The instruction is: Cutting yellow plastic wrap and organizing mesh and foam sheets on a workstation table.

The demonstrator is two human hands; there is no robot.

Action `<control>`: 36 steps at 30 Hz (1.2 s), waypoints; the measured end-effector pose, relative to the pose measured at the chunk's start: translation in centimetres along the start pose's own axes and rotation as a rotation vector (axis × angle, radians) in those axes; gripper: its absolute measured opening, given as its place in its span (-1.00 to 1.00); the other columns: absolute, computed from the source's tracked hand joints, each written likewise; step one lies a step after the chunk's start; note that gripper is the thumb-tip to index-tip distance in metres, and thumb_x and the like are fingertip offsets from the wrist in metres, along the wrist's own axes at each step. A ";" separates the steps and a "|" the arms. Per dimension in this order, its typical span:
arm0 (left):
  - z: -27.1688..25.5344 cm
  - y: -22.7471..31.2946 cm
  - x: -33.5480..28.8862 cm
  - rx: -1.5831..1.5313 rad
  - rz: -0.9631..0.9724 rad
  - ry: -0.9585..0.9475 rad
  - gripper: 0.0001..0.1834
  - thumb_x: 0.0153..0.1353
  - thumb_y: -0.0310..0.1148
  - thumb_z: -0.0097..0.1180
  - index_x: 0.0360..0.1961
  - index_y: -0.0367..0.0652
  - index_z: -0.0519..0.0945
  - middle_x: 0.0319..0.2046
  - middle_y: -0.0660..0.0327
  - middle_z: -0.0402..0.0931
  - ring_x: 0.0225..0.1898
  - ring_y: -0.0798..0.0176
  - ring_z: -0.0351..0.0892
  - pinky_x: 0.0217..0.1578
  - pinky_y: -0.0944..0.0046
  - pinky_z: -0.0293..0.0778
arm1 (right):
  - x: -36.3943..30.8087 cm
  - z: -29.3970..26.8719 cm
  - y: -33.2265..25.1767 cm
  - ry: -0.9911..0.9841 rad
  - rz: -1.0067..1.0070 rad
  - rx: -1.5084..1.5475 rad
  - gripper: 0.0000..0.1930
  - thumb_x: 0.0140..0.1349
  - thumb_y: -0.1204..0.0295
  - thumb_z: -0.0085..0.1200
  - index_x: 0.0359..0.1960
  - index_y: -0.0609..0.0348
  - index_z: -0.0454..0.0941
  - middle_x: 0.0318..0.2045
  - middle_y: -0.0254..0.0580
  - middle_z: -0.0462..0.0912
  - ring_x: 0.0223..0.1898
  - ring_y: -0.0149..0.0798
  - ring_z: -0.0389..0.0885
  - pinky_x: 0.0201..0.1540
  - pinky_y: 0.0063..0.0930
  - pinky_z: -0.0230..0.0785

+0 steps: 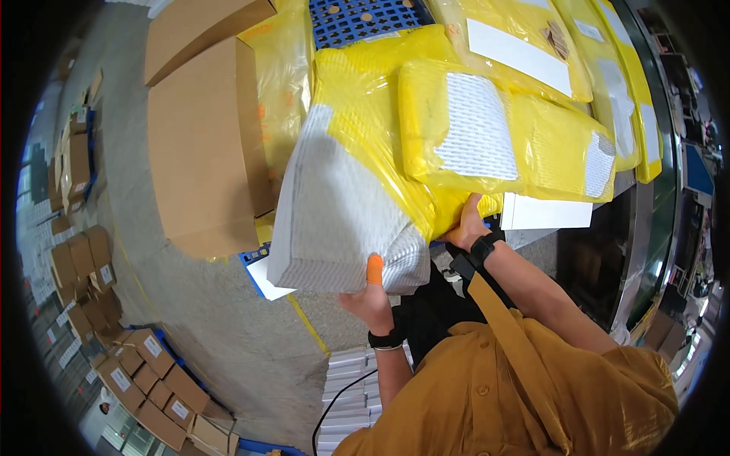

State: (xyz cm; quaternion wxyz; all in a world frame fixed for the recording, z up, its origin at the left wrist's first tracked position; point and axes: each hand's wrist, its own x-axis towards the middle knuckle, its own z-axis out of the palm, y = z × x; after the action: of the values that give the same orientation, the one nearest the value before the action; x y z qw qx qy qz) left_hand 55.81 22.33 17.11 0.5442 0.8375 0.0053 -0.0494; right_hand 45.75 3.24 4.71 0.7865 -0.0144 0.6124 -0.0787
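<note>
A thick stack of white printed sheets sticks out of a translucent yellow plastic bag. My left hand grips the stack's near edge, with an orange cover on the thumb pressed on top and the fingers beneath. Just to the right, my right hand holds the bag's near edge, its thumb against the plastic and its fingers mostly hidden underneath. Two more yellow-wrapped paper bundles lie right beside and partly over this area. Below the right one, a white board or sheet stack shows its edge.
Large brown cardboard boxes stand at the left. A blue plastic grid pallet shows at the far side, with more yellow bundles to its right. Stacked cartons sit on the floor far left. White stacks are near my left forearm.
</note>
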 end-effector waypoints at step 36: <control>2.6 -1.9 19.8 0.772 0.230 -0.384 -0.03 0.10 0.28 0.21 0.17 -0.47 0.39 0.05 -0.24 0.49 0.09 -0.25 0.48 0.08 -0.05 0.42 | -7.8 5.1 11.0 -0.486 0.239 0.013 -0.34 0.34 -0.02 0.10 0.37 0.03 0.29 0.28 -0.23 0.48 0.27 -0.14 0.45 0.37 -0.10 0.23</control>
State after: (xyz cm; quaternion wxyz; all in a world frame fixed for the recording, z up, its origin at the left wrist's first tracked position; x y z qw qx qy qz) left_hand 75.19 19.85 12.54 0.1848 0.9500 -0.2078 -0.1418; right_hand 49.98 14.78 12.14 0.9142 0.0445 0.4025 0.0165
